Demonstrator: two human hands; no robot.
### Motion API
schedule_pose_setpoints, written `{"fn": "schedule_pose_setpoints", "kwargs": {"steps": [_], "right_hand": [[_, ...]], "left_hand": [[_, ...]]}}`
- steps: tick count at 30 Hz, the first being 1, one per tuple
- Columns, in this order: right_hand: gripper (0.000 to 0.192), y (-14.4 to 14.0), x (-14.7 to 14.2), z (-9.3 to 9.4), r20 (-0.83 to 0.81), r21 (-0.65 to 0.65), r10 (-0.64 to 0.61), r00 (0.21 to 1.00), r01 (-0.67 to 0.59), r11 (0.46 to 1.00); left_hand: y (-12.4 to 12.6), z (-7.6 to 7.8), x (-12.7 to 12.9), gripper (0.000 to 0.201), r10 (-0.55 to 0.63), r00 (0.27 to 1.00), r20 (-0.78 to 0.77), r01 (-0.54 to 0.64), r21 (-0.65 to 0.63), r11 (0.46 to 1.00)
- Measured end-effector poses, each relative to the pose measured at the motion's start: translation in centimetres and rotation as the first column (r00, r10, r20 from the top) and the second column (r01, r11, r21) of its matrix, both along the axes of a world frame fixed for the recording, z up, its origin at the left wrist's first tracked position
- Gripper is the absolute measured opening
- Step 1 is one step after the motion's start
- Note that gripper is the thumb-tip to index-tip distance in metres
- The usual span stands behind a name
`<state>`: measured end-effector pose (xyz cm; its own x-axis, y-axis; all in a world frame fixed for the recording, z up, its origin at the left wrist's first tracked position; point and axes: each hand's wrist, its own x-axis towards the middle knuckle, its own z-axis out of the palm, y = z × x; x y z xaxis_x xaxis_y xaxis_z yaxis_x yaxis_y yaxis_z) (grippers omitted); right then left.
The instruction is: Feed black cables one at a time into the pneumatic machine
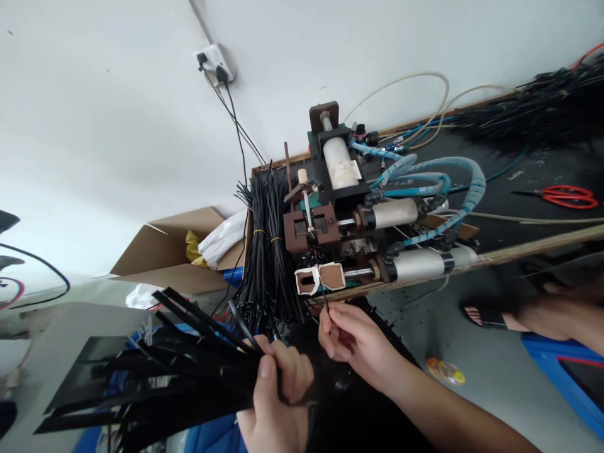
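— Head view first: any writing to read?

— None that I can make out. The white cylinder (340,162) on top of the machine (330,214) carries a pale tag, but its marks are too small to read.

— What are the hands doing?

— The left hand (276,393) is clenched around a fanned bunch of black strips (165,365) that spreads out to the left, low in the picture. The right hand (352,336) pinches a single thin black wire (325,301) between thumb and fingertips, and the wire's upper end sits just at the small white holder (307,280) on the machine's front edge.

— How much room is there around that spot?

— Little. A tied bundle of black wires (267,251) hangs just left of the holder, and a wooden strip (472,259) runs along the bench edge to the right. Blue hoses (438,182) loop above the grey cylinders (425,263). Farther right on the dark bench top (533,170) lie red scissors (566,196), well apart from the hands, with a black pile of wires (542,107) behind them.

— Any containers?

— An open cardboard box (174,251) stands left of the bench, holding white bags and something yellow. A foot in a sandal (486,316) rests on the grey floor at right.
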<state>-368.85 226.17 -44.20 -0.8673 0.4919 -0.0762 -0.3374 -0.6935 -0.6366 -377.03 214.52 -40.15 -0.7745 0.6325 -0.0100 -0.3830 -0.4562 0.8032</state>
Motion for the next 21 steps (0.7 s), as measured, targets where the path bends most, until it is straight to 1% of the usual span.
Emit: {"fn": "schedule_pose_setpoints", "kwargs": {"steps": [1, 2, 3, 4, 5, 6, 7, 8, 9, 10, 11, 12, 13, 14, 16, 18, 19, 20, 21], "right_hand": [[0.037, -0.1, 0.2, 0.1, 0.041, 0.066, -0.026, 0.999, 0.023, 0.998], [0.040, -0.2, 0.5, 0.2, 0.089, 0.160, -0.053, 0.995, 0.038, 0.986], [0.042, -0.3, 0.9, 0.4, 0.145, 0.280, -0.086, 0.986, 0.042, 0.959], [0.042, -0.4, 1.3, 0.5, 0.207, 0.423, -0.128, 0.970, 0.029, 0.906], [0.042, -0.4, 1.8, 0.7, 0.275, 0.575, -0.182, 0.944, -0.010, 0.818], [0.041, -0.3, 2.3, 0.8, 0.349, 0.712, -0.244, 0.905, -0.086, 0.697], [0.040, -0.2, 2.9, 0.9, 0.426, 0.805, -0.309, 0.850, -0.201, 0.558], [0.039, 0.0, 3.5, 0.9, 0.502, 0.840, -0.373, 0.780, -0.339, 0.423], [0.039, 0.2, 4.2, 1.0, 0.577, 0.817, -0.432, 0.694, -0.485, 0.311], [0.037, 0.5, 4.8, 1.0, 0.641, 0.750, -0.486, 0.594, -0.619, 0.233], [0.033, 0.8, 5.4, 1.0, 0.684, 0.665, -0.540, 0.490, -0.723, 0.186], [0.027, 1.1, 6.0, 0.9, 0.699, 0.591, -0.592, 0.401, -0.790, 0.163], [0.022, 1.3, 6.5, 1.0, 0.686, 0.546, -0.644, 0.338, -0.824, 0.149], [0.018, 1.5, 6.9, 1.0, 0.652, 0.535, -0.696, 0.302, -0.833, 0.139], [0.019, 1.6, 7.6, 1.3, 0.552, 0.601, -0.781, 0.294, -0.789, 0.128], [0.027, 1.4, 7.8, 1.9, 0.441, 0.742, -0.832, 0.338, -0.658, 0.126], [0.030, 1.3, 7.8, 2.4, 0.398, 0.821, -0.830, 0.390, -0.556, 0.133], [0.030, 1.2, 7.7, 2.9, 0.367, 0.888, -0.803, 0.469, -0.434, 0.152], [0.028, 1.0, 7.5, 3.5, 0.341, 0.932, -0.747, 0.570, -0.307, 0.191]], "left_hand": [[-0.1, -0.2, 0.2, 0.015, -0.018, 1.000, 0.019, 0.018, -0.003, 1.000], [-0.3, -0.5, 0.5, 0.016, -0.041, 0.998, 0.038, 0.042, -0.007, 0.999], [-0.4, -0.8, 0.8, 0.016, -0.073, 0.996, 0.055, 0.074, -0.008, 0.997], [-0.6, -1.1, 1.3, 0.015, -0.112, 0.991, 0.072, 0.113, -0.007, 0.994], [-0.7, -1.4, 1.7, 0.015, -0.151, 0.984, 0.091, 0.153, -0.005, 0.988], [-0.8, -1.7, 2.3, 0.014, -0.190, 0.976, 0.108, 0.191, -0.001, 0.982], [-0.9, -2.0, 2.8, 0.014, -0.219, 0.967, 0.126, 0.221, 0.001, 0.975], [-0.9, -2.2, 3.3, 0.014, -0.239, 0.960, 0.143, 0.241, 0.000, 0.970], [-0.9, -2.3, 3.7, 0.016, -0.245, 0.957, 0.158, 0.249, -0.003, 0.969], [-0.8, -2.5, 4.1, 0.018, -0.245, 0.955, 0.170, 0.250, -0.009, 0.968], [-0.7, -2.5, 4.4, 0.021, -0.239, 0.955, 0.177, 0.245, -0.016, 0.969], [-0.5, -2.6, 4.6, 0.023, -0.231, 0.956, 0.182, 0.239, -0.026, 0.971], [-0.2, -2.6, 4.8, 0.026, -0.220, 0.958, 0.183, 0.231, -0.037, 0.972], [0.0, -2.6, 5.0, 0.027, -0.211, 0.961, 0.181, 0.224, -0.051, 0.973], [0.5, -2.6, 5.3, 0.030, -0.193, 0.967, 0.169, 0.209, -0.081, 0.975], [0.9, -2.8, 5.6, 0.032, -0.183, 0.972, 0.147, 0.199, -0.104, 0.975], [1.1, -3.1, 5.7, 0.033, -0.178, 0.975, 0.137, 0.194, -0.115, 0.974], [1.1, -3.3, 5.8, 0.033, -0.172, 0.977, 0.128, 0.188, -0.129, 0.974], [1.1, -3.6, 5.9, 0.033, -0.169, 0.979, 0.118, 0.185, -0.146, 0.972]]}}
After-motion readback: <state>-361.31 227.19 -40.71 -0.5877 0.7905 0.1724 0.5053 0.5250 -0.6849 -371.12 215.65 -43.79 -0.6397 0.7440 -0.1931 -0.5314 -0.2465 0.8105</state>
